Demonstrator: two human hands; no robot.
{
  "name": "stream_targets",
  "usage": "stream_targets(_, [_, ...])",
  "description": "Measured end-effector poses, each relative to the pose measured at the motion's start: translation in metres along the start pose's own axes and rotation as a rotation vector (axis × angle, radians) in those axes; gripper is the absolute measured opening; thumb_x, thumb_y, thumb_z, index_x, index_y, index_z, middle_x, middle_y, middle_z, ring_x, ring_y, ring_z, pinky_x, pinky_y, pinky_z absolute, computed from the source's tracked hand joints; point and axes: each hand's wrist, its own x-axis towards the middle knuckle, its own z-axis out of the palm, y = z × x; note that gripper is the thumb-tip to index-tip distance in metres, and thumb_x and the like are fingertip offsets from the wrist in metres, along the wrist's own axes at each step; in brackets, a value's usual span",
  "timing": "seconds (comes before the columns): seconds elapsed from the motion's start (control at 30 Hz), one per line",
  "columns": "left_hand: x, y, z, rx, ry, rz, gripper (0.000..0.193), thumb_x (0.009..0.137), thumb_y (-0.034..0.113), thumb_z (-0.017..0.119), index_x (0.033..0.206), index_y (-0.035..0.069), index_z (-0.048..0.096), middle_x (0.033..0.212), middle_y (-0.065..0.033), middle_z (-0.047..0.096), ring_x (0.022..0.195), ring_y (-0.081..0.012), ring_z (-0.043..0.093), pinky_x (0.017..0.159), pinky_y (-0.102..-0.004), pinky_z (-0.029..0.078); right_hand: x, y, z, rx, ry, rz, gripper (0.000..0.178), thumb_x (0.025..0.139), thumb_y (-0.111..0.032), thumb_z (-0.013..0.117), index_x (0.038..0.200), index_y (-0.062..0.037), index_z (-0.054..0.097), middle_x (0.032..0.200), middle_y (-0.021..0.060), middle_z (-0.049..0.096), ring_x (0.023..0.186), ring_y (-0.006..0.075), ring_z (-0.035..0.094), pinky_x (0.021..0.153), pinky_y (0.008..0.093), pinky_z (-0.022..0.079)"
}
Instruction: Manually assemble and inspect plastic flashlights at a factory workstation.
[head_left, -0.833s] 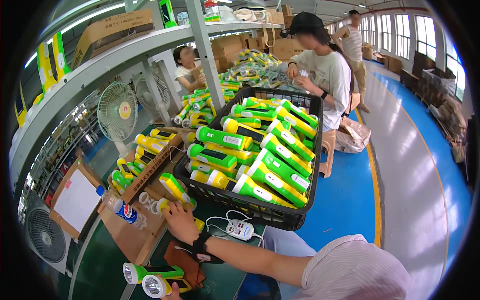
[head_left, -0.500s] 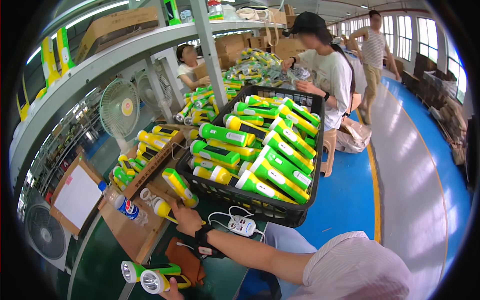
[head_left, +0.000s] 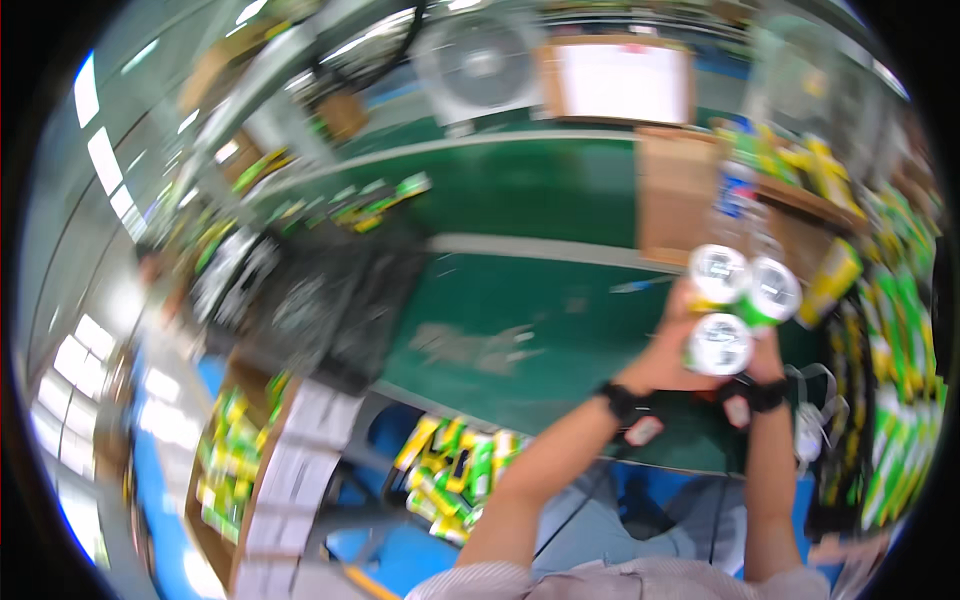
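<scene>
Three green-and-yellow flashlights are bunched together above the right part of the green table (head_left: 560,290), their round white-rimmed heads facing me. My left hand (head_left: 662,348) is closed on the left side of the bunch, by the upper-left flashlight (head_left: 718,274) and the lower flashlight (head_left: 720,344). On the other side, my right hand (head_left: 766,358) is closed beneath the right flashlight (head_left: 773,290). The bodies and most fingers are hidden behind the heads, and motion blurs them. A clear bottle (head_left: 737,190) with a blue label stands just beyond.
At the right is a black crate (head_left: 838,440) full of flashlights, beside a white charging block (head_left: 808,432). A single flashlight (head_left: 832,280) stands near it. Black plastic sheeting (head_left: 330,300) lies on the table's left. More flashlights (head_left: 460,475) are heaped lower down, beside a cardboard box (head_left: 275,430).
My view has swung left, putting the crate at the right edge. My right hand has left the flashlight by the crate; both hands are now together around three flashlights instead of two.
</scene>
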Motion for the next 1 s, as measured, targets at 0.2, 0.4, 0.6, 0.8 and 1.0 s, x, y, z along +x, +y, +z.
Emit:
stream_targets(0.2, [0.0, -0.021, 0.012, -0.522, 0.078, -0.185, 0.083, 0.061, 0.024, 0.075, 0.127, 0.003, 0.029, 0.122, -0.0101, 0.04, 0.116, -0.0235, 0.036, 0.1, -0.0352, 0.027, -0.001, 0.023, -0.002, 0.257, -0.05, 0.032, 0.066, 0.072, -0.021, 0.067, 0.125, -0.0024, 0.033, 0.117, 0.0087, 0.047, 0.107, 0.0213, 0.048, 0.09, 0.032, 0.038])
stream_targets(0.4, [-0.002, -0.024, 0.0, -0.867, 0.147, -0.414, 0.068, 0.065, 0.021, 0.072, 0.121, 0.005, 0.035, 0.11, -0.0064, 0.048, 0.105, -0.0176, 0.045, 0.093, -0.0316, 0.034, 0.008, 0.037, 0.008, 0.342, 0.007, 0.122, 0.055, 0.073, -0.012, 0.061, 0.121, -0.0033, 0.036, 0.11, 0.0074, 0.048, 0.102, 0.0191, 0.048, 0.089, 0.0308, 0.036])
stream_targets(0.6, [0.008, -0.02, 0.002, -0.805, 0.068, -0.424, 0.072, 0.064, 0.018, 0.072, 0.123, 0.005, 0.034, 0.113, -0.0076, 0.047, 0.106, -0.0183, 0.045, 0.094, -0.0323, 0.034, 0.007, 0.03, 0.002, 0.311, 0.042, 0.138, 0.055, 0.073, -0.012, 0.06, 0.121, -0.0026, 0.035, 0.109, 0.0083, 0.048, 0.1, 0.0189, 0.048, 0.087, 0.0311, 0.038])
stream_targets(0.8, [0.001, -0.022, -0.002, -0.816, 0.09, -0.408, 0.073, 0.064, 0.017, 0.072, 0.124, 0.006, 0.033, 0.116, -0.0077, 0.047, 0.109, -0.0191, 0.044, 0.095, -0.0331, 0.033, 0.008, 0.043, 0.001, 0.245, 0.025, 0.133, 0.055, 0.073, -0.014, 0.059, 0.121, -0.0023, 0.036, 0.109, 0.0083, 0.048, 0.099, 0.0188, 0.048, 0.086, 0.0307, 0.038])
stream_targets(1.0, [0.012, -0.006, -0.009, -0.794, 0.193, -0.351, 0.063, 0.065, 0.018, 0.07, 0.117, 0.007, 0.038, 0.104, -0.0049, 0.048, 0.099, -0.0162, 0.046, 0.089, -0.0303, 0.036, 0.019, 0.046, -0.006, 0.475, 0.145, 0.056, 0.036, 0.083, -0.021, 0.05, 0.114, -0.0056, 0.041, 0.096, 0.0054, 0.051, 0.085, 0.0151, 0.051, 0.075, 0.0286, 0.041])
